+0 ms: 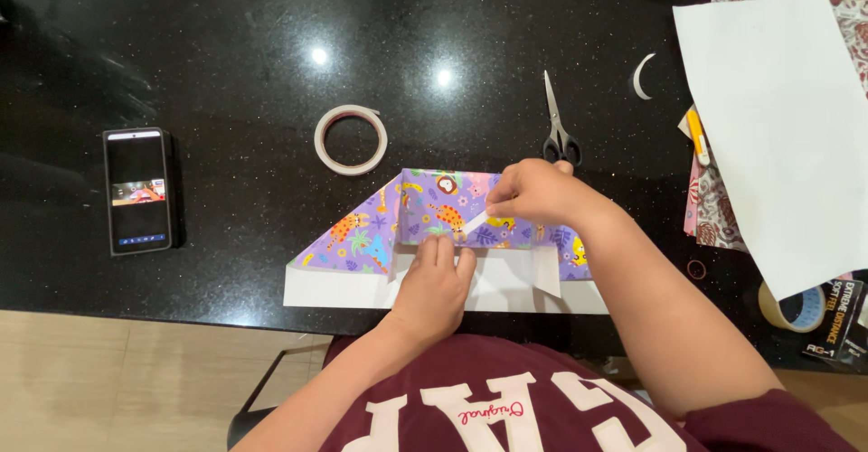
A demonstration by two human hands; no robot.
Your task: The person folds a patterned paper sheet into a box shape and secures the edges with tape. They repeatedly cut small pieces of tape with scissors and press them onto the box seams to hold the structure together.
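A box half wrapped in purple animal-print paper (434,206) lies near the front edge of the black counter (226,63), the paper's white underside (325,287) spread out in front. My left hand (434,280) presses flat on the white flap against the box's near side. My right hand (535,192) hovers over the box's top right and pinches a small white strip of tape (476,221) that touches the printed paper.
A roll of tape (351,139) and scissors (558,127) lie behind the box. A phone (139,190) rests at the left. At the right are a large white sheet (778,127), patterned papers, a yellow cutter (697,137) and another tape roll (794,308).
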